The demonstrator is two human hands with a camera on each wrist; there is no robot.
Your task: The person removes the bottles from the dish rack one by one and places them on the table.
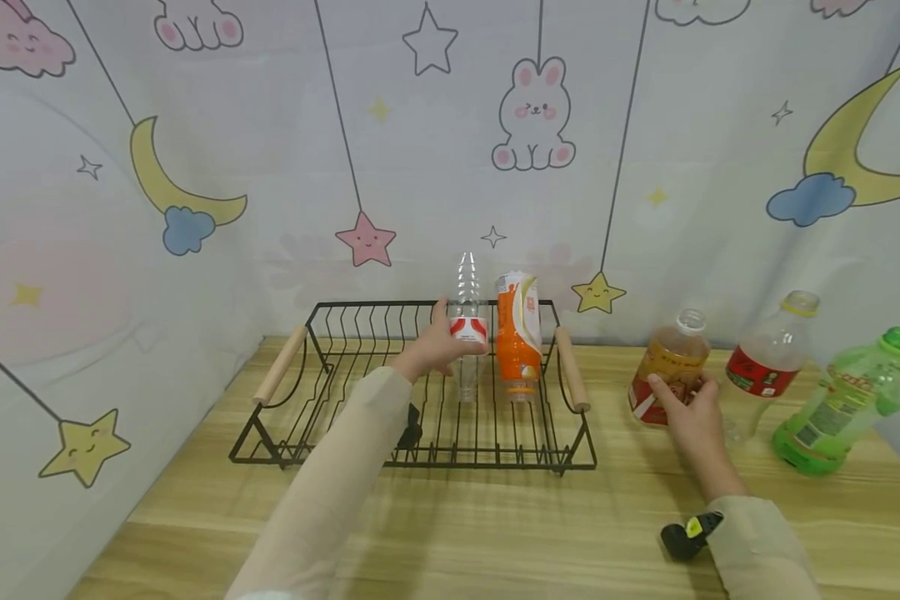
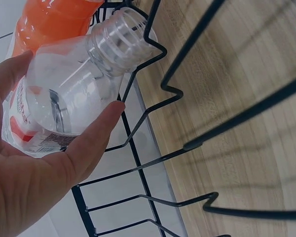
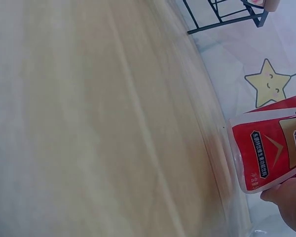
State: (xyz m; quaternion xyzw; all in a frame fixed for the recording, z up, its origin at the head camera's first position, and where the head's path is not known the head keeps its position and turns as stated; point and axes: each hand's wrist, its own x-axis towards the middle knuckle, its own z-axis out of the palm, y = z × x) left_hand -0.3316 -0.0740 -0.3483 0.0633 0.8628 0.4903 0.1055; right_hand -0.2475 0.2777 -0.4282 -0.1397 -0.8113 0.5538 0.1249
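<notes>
My left hand [image 1: 431, 346] grips a clear plastic bottle [image 1: 468, 287] with a red and white label. It stands neck down in the black wire dish rack [image 1: 495, 467], its open mouth among the wires in the left wrist view. Just right of it, an orange-labelled bottle [image 1: 517, 333] is also upside down in the rack. Over to the right, my right hand [image 1: 697, 421] holds a drink bottle with a red and gold label [image 1: 671, 358], mouth up and without a cap. Its label [image 3: 274, 148] shows at the right edge of the right wrist view.
Beside the right hand stand a clear bottle with a red label [image 1: 753, 372] and a green bottle with a green cap [image 1: 832, 408]. Wooden handles [image 1: 572, 371] flank the rack. A patterned cloth [image 1: 435, 167] hangs behind the wooden table [image 1: 495, 542].
</notes>
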